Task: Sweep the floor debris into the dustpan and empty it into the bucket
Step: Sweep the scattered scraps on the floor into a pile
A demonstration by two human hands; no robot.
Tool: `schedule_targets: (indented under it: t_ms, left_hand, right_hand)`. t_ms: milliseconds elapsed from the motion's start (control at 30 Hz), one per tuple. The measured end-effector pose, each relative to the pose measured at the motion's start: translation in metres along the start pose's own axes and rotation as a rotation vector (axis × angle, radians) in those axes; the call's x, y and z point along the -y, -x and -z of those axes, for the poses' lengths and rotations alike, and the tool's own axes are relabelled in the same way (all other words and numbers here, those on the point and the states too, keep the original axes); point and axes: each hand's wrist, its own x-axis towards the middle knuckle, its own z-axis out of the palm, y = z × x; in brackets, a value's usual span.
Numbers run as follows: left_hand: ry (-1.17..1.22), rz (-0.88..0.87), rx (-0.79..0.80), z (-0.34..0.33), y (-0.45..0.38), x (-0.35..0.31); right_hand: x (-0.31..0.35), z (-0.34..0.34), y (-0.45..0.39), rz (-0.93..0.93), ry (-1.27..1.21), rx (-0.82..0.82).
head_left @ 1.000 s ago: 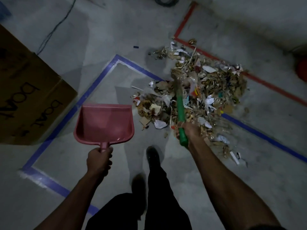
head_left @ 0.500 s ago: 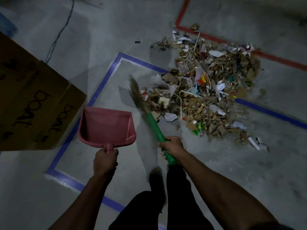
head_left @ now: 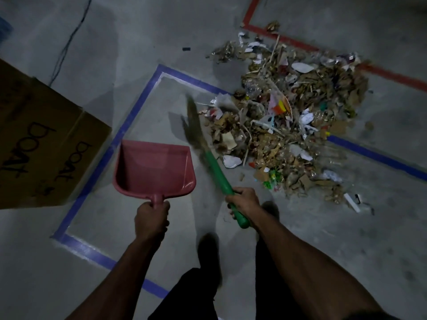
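My left hand (head_left: 151,219) grips the handle of a pink dustpan (head_left: 154,168), which is empty and held low over the floor, mouth pointing away from me. My right hand (head_left: 243,200) grips the green handle of a small broom (head_left: 216,173). Its blurred brown bristles reach up to the left edge of the debris pile (head_left: 286,118), between the pile and the dustpan. The pile is a wide heap of cardboard scraps, paper bits and plastic wrappers on the grey concrete floor. No bucket is in view.
A brown cardboard box (head_left: 44,139) with black lettering stands at the left. Blue tape (head_left: 138,105) outlines a rectangle on the floor, red tape (head_left: 300,45) runs behind the pile, and a black cable (head_left: 67,42) lies at the back left. My legs and a shoe (head_left: 208,250) are below.
The broom swung left from the middle of the pile to its left edge beside the dustpan. My right hand drew back toward me. The dustpan stayed in my left hand.
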Motion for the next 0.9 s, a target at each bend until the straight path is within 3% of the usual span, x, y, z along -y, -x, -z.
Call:
schedule_targets:
  t_ms: [167,433,600,900]
  left_hand:
    - [0.008,0.037,-0.037,-0.052,0.003,-0.029]
    - [0.054,0.12,-0.117,-0.149,0.022,-0.094]
    - [0.073,0.155,-0.118,-0.199,0.035,-0.127]
    - [0.069,0.134,-0.116,-0.229,0.045,-0.148]
  right_hand:
    - [0.033,0.063,-0.067,-0.013,-0.09,-0.067]
    - [0.104,0.162,-0.142,-0.075,-0.189,-0.004]
    - [0.156,0.232,-0.177,-0.112,-0.198,-0.104]
    - [0.193,0.301,-0.215,-0.126,-0.286,-0.11]
